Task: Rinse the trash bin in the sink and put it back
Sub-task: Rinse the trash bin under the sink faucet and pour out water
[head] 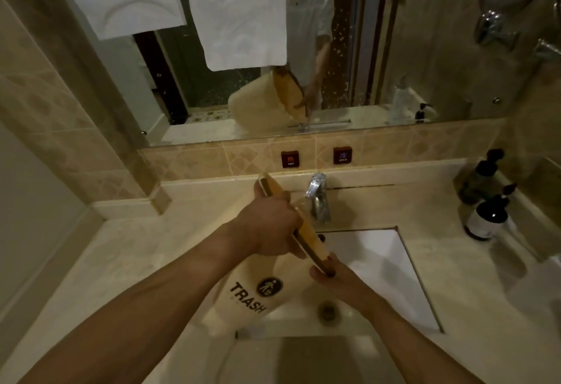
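Between the 2 hands, over the sink (394,265), the trash bin (258,286) lies tipped toward the faucet (318,198), left hand (270,225) and right hand (334,277) gripping its rim, seemingly light, stiff, probably slippery when wet.

Head camera looks down, close over the sink (394,262)

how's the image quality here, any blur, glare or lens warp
Head view: dim, warm light, soft and noisy overall; wide-angle warp bows the counter and mirror edges; glare on the faucet; the trash bin, gripped by left hand and right hand, reads clearly.
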Demonstrator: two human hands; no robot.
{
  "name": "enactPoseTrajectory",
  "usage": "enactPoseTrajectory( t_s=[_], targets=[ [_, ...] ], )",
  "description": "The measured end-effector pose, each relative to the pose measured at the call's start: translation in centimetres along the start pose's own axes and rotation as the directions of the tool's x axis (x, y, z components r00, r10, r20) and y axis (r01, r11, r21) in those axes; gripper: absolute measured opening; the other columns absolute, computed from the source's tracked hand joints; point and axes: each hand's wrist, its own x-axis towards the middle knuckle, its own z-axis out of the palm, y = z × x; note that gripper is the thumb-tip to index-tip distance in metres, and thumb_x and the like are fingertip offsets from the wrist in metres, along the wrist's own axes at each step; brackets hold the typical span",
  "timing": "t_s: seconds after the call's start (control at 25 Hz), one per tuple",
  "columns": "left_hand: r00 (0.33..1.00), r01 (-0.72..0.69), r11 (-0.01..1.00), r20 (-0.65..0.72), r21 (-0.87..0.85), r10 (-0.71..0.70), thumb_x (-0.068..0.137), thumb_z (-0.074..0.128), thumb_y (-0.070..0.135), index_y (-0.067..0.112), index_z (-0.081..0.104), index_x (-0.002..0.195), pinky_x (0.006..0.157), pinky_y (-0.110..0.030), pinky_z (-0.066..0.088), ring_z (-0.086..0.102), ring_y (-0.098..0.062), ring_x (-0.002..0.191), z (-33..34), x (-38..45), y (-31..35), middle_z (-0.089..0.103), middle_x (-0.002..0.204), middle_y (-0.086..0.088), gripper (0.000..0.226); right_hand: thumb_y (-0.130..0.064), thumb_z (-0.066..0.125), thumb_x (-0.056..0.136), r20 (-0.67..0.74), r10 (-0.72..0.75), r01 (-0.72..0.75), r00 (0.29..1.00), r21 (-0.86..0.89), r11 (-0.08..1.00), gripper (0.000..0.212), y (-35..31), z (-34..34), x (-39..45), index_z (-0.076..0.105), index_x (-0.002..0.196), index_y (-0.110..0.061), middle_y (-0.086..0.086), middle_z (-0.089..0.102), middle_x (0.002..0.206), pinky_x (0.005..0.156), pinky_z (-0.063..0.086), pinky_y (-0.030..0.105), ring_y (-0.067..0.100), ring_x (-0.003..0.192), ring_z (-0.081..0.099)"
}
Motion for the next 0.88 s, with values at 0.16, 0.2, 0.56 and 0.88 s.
enactPoseTrajectory(
  t_s=[0.16,0.2,0.56,0.88],
  targets=[
    [0.983,-0.053,0.997,0.177,0.055,0.042,0.078,0.065,0.063,0.025,0.068,0.095,0.088,-0.04,0.043,0.053,-0.016,0.103,-0.7,3.1,1.4,0.04,0.072,0.012,0.042,-0.063,0.055,0.085,0.062,0.001,-0.015,0.998,0.223,0.975,0.059,2.5,2.4,1.0,0.045,0.133,-0.031,-0.009,0.054,0.126,0.097,0.043,0.031,0.011,0.115,0.051],
    [0.978,-0.067,0.995,0.203,0.078,0.05,0.078,0.065,0.063,0.024,0.068,0.097,0.085,-0.039,0.042,0.054,-0.017,0.101,-0.7,3.6,1.7,0.039,0.07,0.011,0.044,-0.074,0.057,0.074,0.088,0.02,-0.044,0.996,0.287,0.957,0.068,3.0,3.1,1.0,0.047,0.129,-0.036,-0.009,0.053,0.128,0.097,0.046,0.037,0.013,0.117,0.051],
    [0.9,-0.084,0.969,0.436,0.232,-0.026,0.078,0.059,0.071,0.022,0.066,0.09,0.09,-0.055,0.041,0.057,-0.021,0.09,0.6,5.6,1.2,0.05,0.071,0.007,0.05,-0.094,0.062,0.038,0.222,0.071,-0.174,0.972,0.488,0.855,0.108,5.1,5.8,2.7,0.038,0.132,-0.045,-0.009,0.052,0.133,0.089,0.057,0.048,0.019,0.116,0.06],
    [0.87,-0.118,0.965,0.493,0.236,-0.014,0.074,0.071,0.062,0.015,0.066,0.108,0.101,-0.062,0.036,0.044,-0.016,0.084,-0.7,7.5,2.5,0.034,0.068,0.009,0.058,-0.09,0.057,0.053,0.323,0.066,-0.258,0.944,0.599,0.758,0.105,5.1,7.9,3.6,0.032,0.142,-0.041,-0.004,0.042,0.151,0.088,0.055,0.051,0.023,0.118,0.061]
  ],
)
